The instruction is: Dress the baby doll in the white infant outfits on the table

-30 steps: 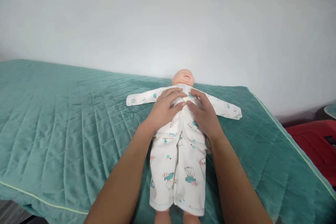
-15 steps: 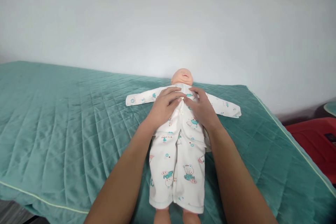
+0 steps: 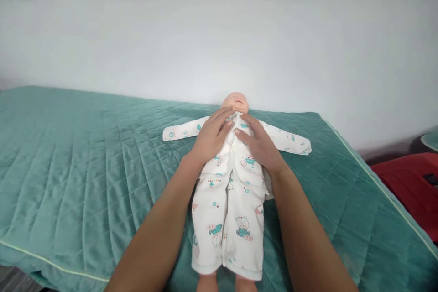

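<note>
A baby doll (image 3: 236, 101) lies on its back with its head toward the wall and its arms out to both sides. It wears a white printed long-sleeved shirt (image 3: 222, 162) and matching white trousers (image 3: 242, 210). My left hand (image 3: 214, 137) rests on the left side of the shirt's chest, fingers stretched toward the collar and thumb apart. On the other side of the front opening, my right hand (image 3: 262, 146) lies on the shirt with its fingers spread. A small pale button (image 3: 234, 148) shows on the shirt front just below the hands.
Under the doll is a green quilted cover (image 3: 102, 178) with a light piped edge. A white wall (image 3: 137, 45) rises behind it. Something red (image 3: 407, 187) stands beyond the right edge, with a rounded greenish object (image 3: 430, 140) behind it.
Both hands have come off the middle button and parted slightly, their fingers now nearer the collar. The view has shifted a little.
</note>
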The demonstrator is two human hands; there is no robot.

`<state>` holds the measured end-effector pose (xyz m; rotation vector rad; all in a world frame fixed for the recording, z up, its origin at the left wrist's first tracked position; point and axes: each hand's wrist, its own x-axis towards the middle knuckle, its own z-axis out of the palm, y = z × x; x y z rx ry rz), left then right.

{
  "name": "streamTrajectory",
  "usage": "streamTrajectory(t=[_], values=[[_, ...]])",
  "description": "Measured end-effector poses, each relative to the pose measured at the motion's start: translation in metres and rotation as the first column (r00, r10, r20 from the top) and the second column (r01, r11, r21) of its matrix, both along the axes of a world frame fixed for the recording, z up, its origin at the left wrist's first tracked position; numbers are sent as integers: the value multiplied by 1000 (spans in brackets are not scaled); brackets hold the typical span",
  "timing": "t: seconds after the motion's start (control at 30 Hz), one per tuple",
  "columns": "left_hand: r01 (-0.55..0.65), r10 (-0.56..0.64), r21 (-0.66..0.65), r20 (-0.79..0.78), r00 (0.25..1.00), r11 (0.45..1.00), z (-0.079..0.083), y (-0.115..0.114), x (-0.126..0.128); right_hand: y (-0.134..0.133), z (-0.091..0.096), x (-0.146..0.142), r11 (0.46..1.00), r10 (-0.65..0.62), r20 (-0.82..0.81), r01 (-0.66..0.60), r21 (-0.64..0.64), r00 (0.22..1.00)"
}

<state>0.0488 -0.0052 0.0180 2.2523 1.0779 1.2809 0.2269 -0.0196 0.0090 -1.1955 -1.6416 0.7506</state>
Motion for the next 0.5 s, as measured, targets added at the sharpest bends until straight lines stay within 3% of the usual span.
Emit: streamTrajectory(t=[0.2,0.5], values=[[69,-74,-59,-82,994,996,0,18,2,4,0,-2,997,-16,138,5,80,990],[-25,22,-38,-95,995,999,-7,19,3,4,0,-4,997,-63,205,51,66,977]])
